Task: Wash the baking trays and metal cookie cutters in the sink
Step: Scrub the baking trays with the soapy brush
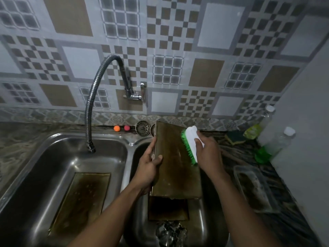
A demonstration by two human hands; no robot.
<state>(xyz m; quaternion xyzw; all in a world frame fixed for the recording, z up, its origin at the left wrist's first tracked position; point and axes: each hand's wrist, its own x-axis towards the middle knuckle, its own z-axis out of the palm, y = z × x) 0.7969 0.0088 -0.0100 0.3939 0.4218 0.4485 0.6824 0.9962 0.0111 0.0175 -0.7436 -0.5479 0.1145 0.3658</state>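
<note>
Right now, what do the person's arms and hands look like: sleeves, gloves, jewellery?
Both forearms are bare up to the frame edge, with no sleeves in view. The left hand and right hand are bare too: no gloves, rings, watch or bracelets visible.

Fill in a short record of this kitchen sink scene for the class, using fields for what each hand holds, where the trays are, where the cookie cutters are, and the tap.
left hand: grips the left edge of the held baking tray over the right basin
right hand: holds the scrub brush, green bristles against the held tray
other trays: one flat in the left basin; one below the held tray
cookie cutters: piled in the right basin, near edge
tap: no water visible
</note>
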